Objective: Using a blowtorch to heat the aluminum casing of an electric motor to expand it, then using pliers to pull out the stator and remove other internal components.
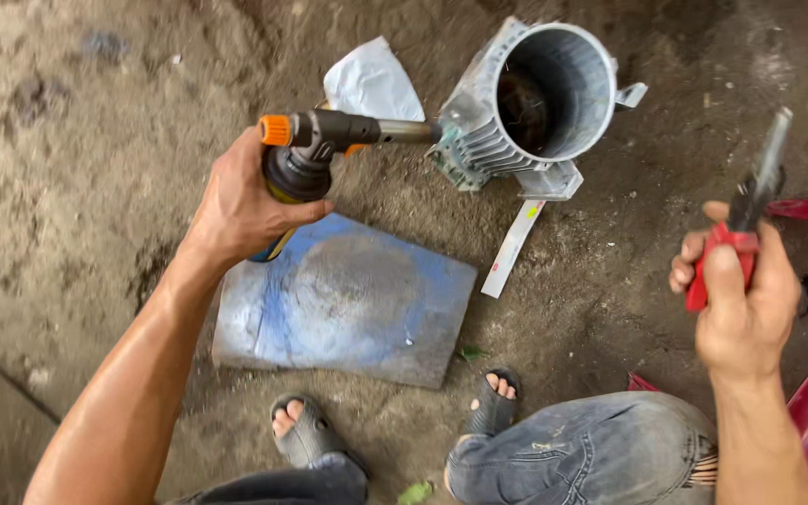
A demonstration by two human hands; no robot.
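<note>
The gas torch [315, 150] is in the left hand [236, 201], high over the dirt floor [67, 122]. The fingers are wrapped tight around the can below the torch head, so it stays steady. Its metal nose points sideways and almost touches the ribbed side of the grey motor shell [526, 103] (no flame shows that I can see). The shell lies tipped on the ground with its round open end facing up.

The right hand [745, 299] is well apart from the shell and is closed around the red handles of the pliers [750, 210], with the tips pointing up and away.

Below the torch lies a flat blue board [348, 299]. Two feet in grey sandals [306, 435] rest just beside it.
</note>
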